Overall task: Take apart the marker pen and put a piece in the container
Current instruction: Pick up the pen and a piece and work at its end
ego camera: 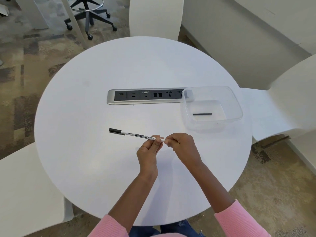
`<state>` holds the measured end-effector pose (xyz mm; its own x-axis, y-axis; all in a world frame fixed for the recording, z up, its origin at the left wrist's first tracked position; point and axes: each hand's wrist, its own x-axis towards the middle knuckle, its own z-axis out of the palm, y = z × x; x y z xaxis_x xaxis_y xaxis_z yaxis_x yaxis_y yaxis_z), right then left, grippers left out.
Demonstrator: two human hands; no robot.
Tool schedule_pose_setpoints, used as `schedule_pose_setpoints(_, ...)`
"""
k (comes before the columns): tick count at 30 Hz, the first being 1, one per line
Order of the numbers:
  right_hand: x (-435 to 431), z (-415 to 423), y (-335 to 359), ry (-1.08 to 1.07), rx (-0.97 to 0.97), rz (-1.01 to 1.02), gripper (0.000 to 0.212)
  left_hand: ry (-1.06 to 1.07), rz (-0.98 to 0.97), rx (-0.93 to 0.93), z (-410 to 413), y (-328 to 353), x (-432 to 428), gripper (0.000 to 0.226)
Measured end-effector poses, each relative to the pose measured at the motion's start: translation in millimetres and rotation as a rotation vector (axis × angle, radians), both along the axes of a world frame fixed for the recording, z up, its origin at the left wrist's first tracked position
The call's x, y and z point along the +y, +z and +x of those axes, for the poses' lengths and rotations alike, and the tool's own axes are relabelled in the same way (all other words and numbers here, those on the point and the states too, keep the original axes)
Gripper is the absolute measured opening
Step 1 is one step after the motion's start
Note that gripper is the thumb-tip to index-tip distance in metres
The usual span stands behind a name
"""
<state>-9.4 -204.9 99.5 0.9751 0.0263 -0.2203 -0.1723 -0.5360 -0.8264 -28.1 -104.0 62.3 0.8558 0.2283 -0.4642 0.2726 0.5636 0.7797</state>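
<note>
Marker pen: the marker pen [136, 135] is held above the desk [102, 168], a little toward 6 o'clock from the desk's middle. Its white barrel is almost level and printed side up.
Pen's lie: the black cap [114, 130] is on and points to about 10 o'clock. The tail end points to about 4 o'clock.
Left hand: the left hand [150, 151] comes up from 6 o'clock and pinches the barrel near the tail between thumb and curled fingers.
Right hand: the right hand [181, 147] is just beside it at 3 o'clock, its fingers curled and closed on the very tip of the tail. A short bit of white barrel shows between the two hands.
Container: a clear plastic container [217, 106] stands open on the desk toward 3 o'clock, well apart from the pen. Its far left corner overlaps the end of the socket strip.
Inside it: one thin black piece [202, 114] lies flat on the bottom, running 9 to 3 o'clock.
Socket strip: a silver-edged socket strip [147, 97] is set into the desk's middle, running 9 to 3 o'clock.
Desk: round and white.
Sleeves: pink sleeves [239, 219] cover both forearms at 6 o'clock.
Chairs: white chairs [155, 16] stand at 12, 3 and 8 o'clock.
Beyond: a wheeled stool [89, 16] stands on the patterned floor [17, 65] at 11 o'clock.
</note>
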Motion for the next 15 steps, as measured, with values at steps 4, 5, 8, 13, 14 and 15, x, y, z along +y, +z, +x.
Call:
schedule_pose_setpoints(4,-7,8,1,-0.004,0.221,0.109,0.012,-0.035,0.092,0.004,-2,-5,1,0.011)
schedule_pose_setpoints(5,-8,10,1,-0.005,0.277,0.149,0.011,-0.043,0.105,0.001,-2,-5,1,0.009)
schedule_pose_setpoints(8,-14,15,0,0.006,0.481,0.295,0.010,-0.076,0.138,-0.014,-4,-7,3,0.011)
schedule_pose_setpoints(13,-25,17,-1,0.026,0.714,0.512,0.017,-0.112,0.166,-0.033,-4,-6,4,0.015)
schedule_pose_setpoints(14,-24,15,-2,0.026,0.680,0.520,0.018,-0.103,0.164,-0.032,-3,-5,5,0.015)
schedule_pose_setpoints(15,-23,13,-3,0.023,0.627,0.524,0.021,-0.093,0.147,-0.030,-1,-4,5,0.015)
